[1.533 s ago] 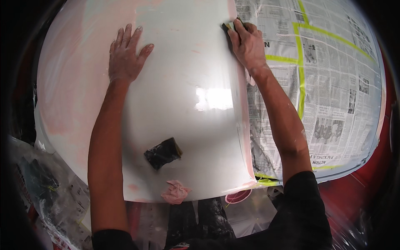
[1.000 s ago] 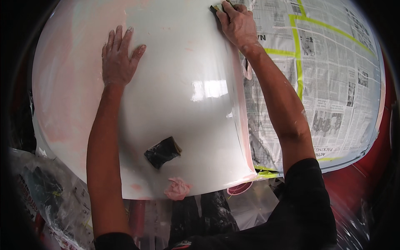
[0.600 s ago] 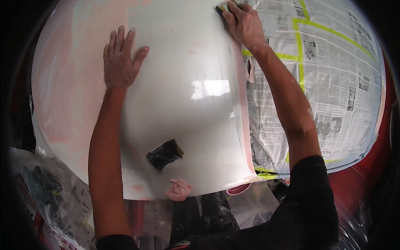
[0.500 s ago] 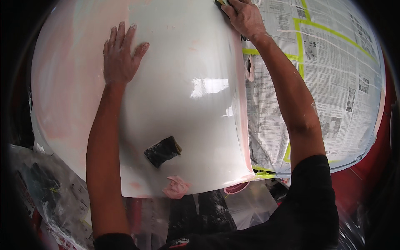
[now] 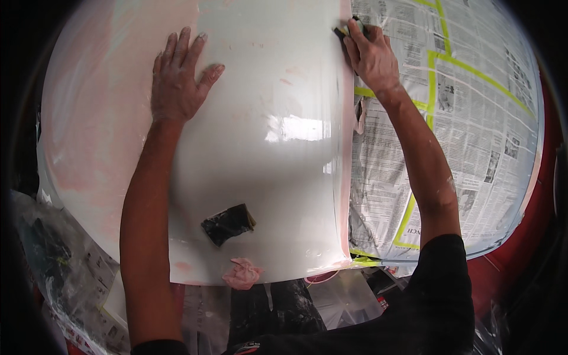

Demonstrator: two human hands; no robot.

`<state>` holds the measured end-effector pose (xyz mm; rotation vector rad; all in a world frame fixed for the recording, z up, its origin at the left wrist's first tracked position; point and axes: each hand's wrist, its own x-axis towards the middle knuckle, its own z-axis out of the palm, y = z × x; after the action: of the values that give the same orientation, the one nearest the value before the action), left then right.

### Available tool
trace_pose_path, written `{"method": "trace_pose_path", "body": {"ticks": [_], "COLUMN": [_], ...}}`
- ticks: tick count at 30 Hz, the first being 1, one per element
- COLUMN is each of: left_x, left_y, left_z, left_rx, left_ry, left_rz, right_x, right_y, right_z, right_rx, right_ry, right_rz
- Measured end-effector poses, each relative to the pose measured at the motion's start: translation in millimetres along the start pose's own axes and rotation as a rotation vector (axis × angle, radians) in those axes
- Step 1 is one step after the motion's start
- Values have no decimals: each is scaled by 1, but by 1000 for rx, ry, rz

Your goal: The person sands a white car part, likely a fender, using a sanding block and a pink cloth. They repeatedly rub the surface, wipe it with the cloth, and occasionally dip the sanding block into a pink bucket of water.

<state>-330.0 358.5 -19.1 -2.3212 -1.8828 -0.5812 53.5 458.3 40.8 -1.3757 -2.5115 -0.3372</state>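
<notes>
We saw the right hand (image 5: 375, 59) clamped on a dark pad (image 5: 339, 32) at the edge of the panel (image 5: 248, 160), beside newspaper (image 5: 378, 148); left hand (image 5: 176, 92) lay palm-down on the panel, fingers spread.

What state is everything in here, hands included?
Curved white panel, glossy, patched with pink
Bare left hand, resting on the panel, fingers spread
Bare right hand, gripping a small dark pad
Black rectangular pad, lying loose
Pink cloth, crumpled
Printed newspaper sheets, taped down
Yellow-green tape strips, stuck down
</notes>
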Motion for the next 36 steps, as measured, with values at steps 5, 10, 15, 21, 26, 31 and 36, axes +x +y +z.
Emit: {"method": "trace_pose_path", "body": {"ticks": [5, 10, 15, 21, 26, 31, 36], "left_x": [-2, -4, 4, -5, -4, 3, -7], "left_y": [-6, -2, 7, -4, -1, 6, -5], "left_z": [-3, -11, -3, -13, -11, -2, -10], "left_rx": [-4, 14, -4, -6, 5, -17, 17], "left_ry": [-25, -75, -52, -83, -86, -58, -120], "left_rz": [-12, -45, -34, -49, -54, -25, -61], "right_x": [-32, -69, 62, -31, -6, 89, -52], "right_y": [-40, -35, 24, -42, -13, 7, -87], "right_z": [-14, -22, 23, -12, 5, 27, -17], "right_rx": [80, 149, -60, 99, 92, -133, 162], "right_ry": [-79, -12, -43, -90, -34, -140, 5], "right_rz": [156, -2, 168, 147, 85, 160, 165]}}
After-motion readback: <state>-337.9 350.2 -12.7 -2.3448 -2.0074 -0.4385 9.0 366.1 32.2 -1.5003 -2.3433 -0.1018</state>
